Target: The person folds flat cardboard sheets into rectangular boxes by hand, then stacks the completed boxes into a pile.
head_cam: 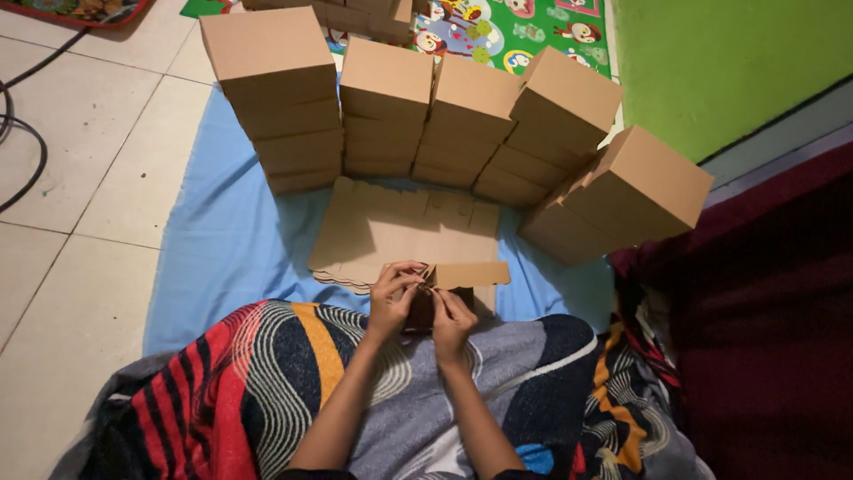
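View from above, looking down at a seated person's lap. Both hands meet at centre, just below the middle of the frame. The left hand (394, 298) pinches the top edge of a small part-folded cardboard box (462, 277), fingers narrow and curled round the card. The right hand (451, 322) sits touching it at 4 o'clock, fingers also closed on the box's near side. The box's open flap sticks out toward 3 o'clock.

Under the box, toward 12 o'clock, lies a stack of flat unfolded cardboard blanks (391, 227) w/ scalloped edges, resting on a blue cloth (222, 240) spread over the tiled floor (80, 178).

Beyond the blanks, from 11 to 2 o'clock, finished brown boxes (386, 107) stand in stacked columns, forming an arc; the rightmost box (635, 191) is tilted.

A striped blanket (258, 382) in red, black, orange & grey covers the person's legs at 6 o'clock. Green wall (711, 62) at 1 o'clock; a colourful play mat (524, 31) at 12; black cables (22, 133) at 10.
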